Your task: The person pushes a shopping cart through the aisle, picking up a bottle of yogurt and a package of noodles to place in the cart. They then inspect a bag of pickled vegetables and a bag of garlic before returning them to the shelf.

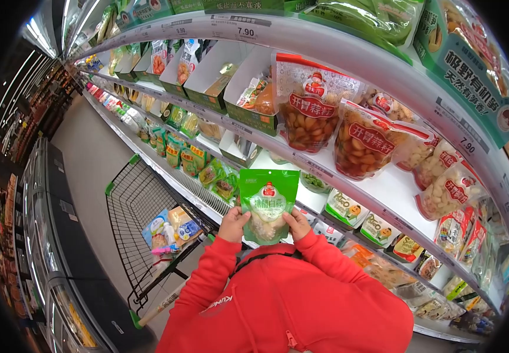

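Observation:
A green stand-up pouch of pickled garlic (268,203) is held upright in front of my chest, its printed front facing me. Pale garlic shows through a clear window low on the pouch. My left hand (233,225) grips its lower left edge, thumb on the front. On the lower right edge, my right hand (297,225) pinches it the same way. The fingers behind the pouch are hidden. Larger red-and-clear garlic pouches (311,109) stand on the shelf beyond, up and to the right of my hands.
A black wire shopping cart (126,203) with green corners stands at my left, holding several packaged goods (175,228). Refrigerated shelves (348,176) with packets and price tags run along the right. A dark freezer case (54,223) lines the far left of the aisle.

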Tool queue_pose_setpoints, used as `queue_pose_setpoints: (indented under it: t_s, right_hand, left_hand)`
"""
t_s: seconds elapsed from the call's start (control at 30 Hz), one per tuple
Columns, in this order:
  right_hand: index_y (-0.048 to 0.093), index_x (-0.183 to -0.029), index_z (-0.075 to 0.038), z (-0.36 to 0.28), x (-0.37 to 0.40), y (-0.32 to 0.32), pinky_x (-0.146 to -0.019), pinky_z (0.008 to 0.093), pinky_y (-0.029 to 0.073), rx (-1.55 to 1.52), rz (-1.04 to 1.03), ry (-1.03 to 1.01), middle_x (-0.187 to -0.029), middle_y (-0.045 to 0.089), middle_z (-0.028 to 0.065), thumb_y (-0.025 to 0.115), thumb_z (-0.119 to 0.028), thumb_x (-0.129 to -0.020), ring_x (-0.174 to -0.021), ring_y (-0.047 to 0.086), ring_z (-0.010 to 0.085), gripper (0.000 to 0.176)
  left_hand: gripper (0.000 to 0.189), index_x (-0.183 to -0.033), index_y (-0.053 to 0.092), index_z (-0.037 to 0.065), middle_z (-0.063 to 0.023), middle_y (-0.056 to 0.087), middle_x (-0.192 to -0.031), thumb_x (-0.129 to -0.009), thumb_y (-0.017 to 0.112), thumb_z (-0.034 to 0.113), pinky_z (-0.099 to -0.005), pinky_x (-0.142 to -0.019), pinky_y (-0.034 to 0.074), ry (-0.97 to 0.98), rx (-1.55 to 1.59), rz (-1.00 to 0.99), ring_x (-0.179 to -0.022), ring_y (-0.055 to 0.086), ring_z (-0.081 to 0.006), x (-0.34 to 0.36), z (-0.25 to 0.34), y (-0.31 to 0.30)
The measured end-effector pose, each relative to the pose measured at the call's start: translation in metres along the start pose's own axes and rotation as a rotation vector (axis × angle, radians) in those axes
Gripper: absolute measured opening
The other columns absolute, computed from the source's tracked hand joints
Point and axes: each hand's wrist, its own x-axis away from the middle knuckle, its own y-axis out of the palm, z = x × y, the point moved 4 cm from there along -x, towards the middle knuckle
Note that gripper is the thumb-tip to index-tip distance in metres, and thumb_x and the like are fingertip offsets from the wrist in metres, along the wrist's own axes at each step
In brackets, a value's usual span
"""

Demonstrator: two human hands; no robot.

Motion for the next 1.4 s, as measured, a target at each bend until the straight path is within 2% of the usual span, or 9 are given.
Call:
queue_pose_setpoints:
  t_s: [0.13,0.27,0.43,0.53,0.6,0.67,0.93,1.17,1.4]
  right_hand:
    - [0.053,-0.121,-0.002,-0.014,0.004,0.003,-0.09,0.0282,0.043,0.003,-0.006,-0.111,-0.116,0.059,0.006,0.058,-0.011,-0.089,-0.104,0.054,0.0149,0.034]
    - [0.062,-0.108,-0.001,-0.016,0.005,0.0,-0.089,0.0301,0.046,0.209,0.059,-0.403,-0.113,0.061,0.0108,0.066,-0.005,-0.082,-0.103,0.058,0.0178,0.027]
    - [0.065,-0.103,-0.001,-0.033,-0.008,-0.005,-0.093,0.0306,0.045,0.492,0.202,-0.518,-0.11,0.064,0.014,0.067,-0.002,-0.079,-0.103,0.059,0.0199,0.024]
    - [0.065,-0.103,-0.001,-0.045,-0.042,-0.015,-0.092,0.0303,0.045,0.437,0.299,-0.593,-0.11,0.064,0.0142,0.066,-0.001,-0.08,-0.102,0.06,0.0206,0.024]
    - [0.065,-0.106,-0.001,-0.045,-0.081,-0.03,-0.091,0.0284,0.045,0.396,0.347,-0.633,-0.108,0.065,0.0145,0.063,-0.003,-0.082,-0.101,0.061,0.0196,0.023]
    - [0.065,-0.108,-0.002,-0.062,-0.103,-0.031,-0.088,0.027,0.046,0.55,0.521,-0.389,-0.104,0.067,0.0128,0.058,-0.006,-0.086,-0.099,0.062,0.0172,0.023]
    - [0.061,-0.112,-0.003,0.002,-0.208,-0.084,-0.088,0.0345,0.044,0.863,0.673,-0.466,-0.106,0.065,0.0142,0.054,-0.023,-0.088,-0.1,0.06,0.0252,0.032]
    - [0.053,-0.123,-0.005,-0.032,-0.194,-0.067,-0.103,0.0389,0.03,0.838,0.488,-0.321,-0.129,0.051,0.0178,0.043,-0.049,-0.091,-0.122,0.044,0.032,0.056]
    - [0.053,-0.124,-0.004,-0.028,-0.201,-0.065,-0.103,0.039,0.03,0.892,0.507,-0.292,-0.13,0.051,0.0179,0.039,-0.05,-0.092,-0.123,0.043,0.0317,0.057]
  left_hand:
    - [0.02,-0.109,0.054,-0.001,-0.006,0.062,-0.098,-0.089,0.053,0.001,-0.0255,-0.08,0.046,0.127,-0.258,0.011,-0.086,0.059,-0.0132,-0.009,-0.006,-0.007]
    - [0.015,-0.099,0.062,0.001,-0.0055,0.064,-0.094,-0.085,0.058,0.001,-0.0211,-0.072,0.045,0.61,-0.722,0.116,-0.083,0.058,-0.0082,-0.008,0.005,0.005]
    - [0.015,-0.098,0.063,0.0,-0.0045,0.065,-0.083,-0.083,0.059,-0.001,-0.0256,-0.07,0.048,0.253,-0.5,0.097,-0.074,0.059,-0.0125,-0.056,0.005,0.015]
    - [0.016,-0.099,0.061,0.0,-0.0046,0.064,-0.084,-0.084,0.058,-0.001,-0.0255,-0.071,0.047,0.38,-0.38,0.062,-0.076,0.058,-0.0117,-0.109,0.008,0.019]
    - [0.021,-0.105,0.059,-0.001,-0.0075,0.063,-0.096,-0.083,0.059,0.001,-0.0265,-0.078,0.046,0.341,-0.27,0.034,-0.089,0.057,-0.0134,-0.138,0.018,0.03]
    - [0.057,-0.135,0.034,0.001,-0.0134,0.046,-0.13,-0.085,0.06,0.006,-0.03,-0.093,0.041,0.375,-0.322,0.032,-0.116,0.047,-0.0202,-0.163,0.023,0.043]
    - [0.071,-0.142,0.02,-0.002,-0.0179,0.028,-0.145,-0.08,0.054,-0.003,-0.0343,-0.11,0.021,0.222,-0.427,-0.224,-0.135,0.028,-0.0269,-0.191,-0.016,0.045]
    - [0.067,-0.141,0.029,0.004,-0.0209,0.02,-0.148,-0.079,0.053,-0.004,-0.0345,-0.11,0.02,0.639,-0.914,-0.157,-0.138,0.02,-0.0308,-0.17,0.015,0.04]
    - [0.066,-0.139,0.034,0.005,-0.0228,0.018,-0.148,-0.078,0.059,0.004,-0.0355,-0.109,0.023,0.626,-0.91,-0.154,-0.138,0.021,-0.0337,-0.185,0.019,0.046]
